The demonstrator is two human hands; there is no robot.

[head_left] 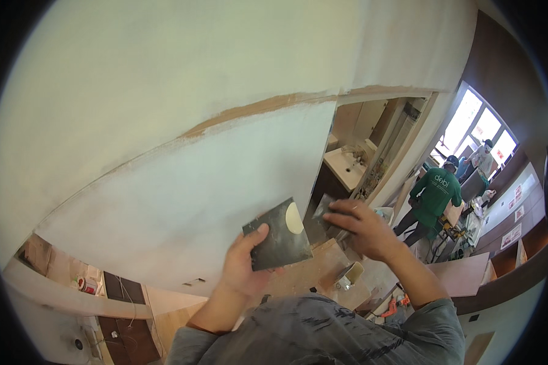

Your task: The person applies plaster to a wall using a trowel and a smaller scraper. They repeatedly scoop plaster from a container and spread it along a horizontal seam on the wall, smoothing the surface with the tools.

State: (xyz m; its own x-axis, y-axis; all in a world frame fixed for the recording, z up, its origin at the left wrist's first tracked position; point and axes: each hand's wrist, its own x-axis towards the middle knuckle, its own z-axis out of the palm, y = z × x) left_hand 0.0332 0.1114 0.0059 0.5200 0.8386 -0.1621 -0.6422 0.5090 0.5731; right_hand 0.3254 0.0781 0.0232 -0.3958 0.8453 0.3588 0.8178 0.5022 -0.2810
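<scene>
My left hand grips a dark, flat square filling blade, its thumb lying over the face. A smooth cream blob of putty sits by the upper right edge of that blade. Just to the right, my right hand is closed on a second dark, flat blade, which looks like a putty knife. The two blades are close together; whether they touch I cannot tell. Both hands are in front of a pale wall, crossed by a rough brown unpainted strip.
Right of the wall, a doorway shows a white washbasin. Farther right, a person in a green shirt bends over a cluttered workbench, with another person near the windows. Below are an open bucket and orange tools.
</scene>
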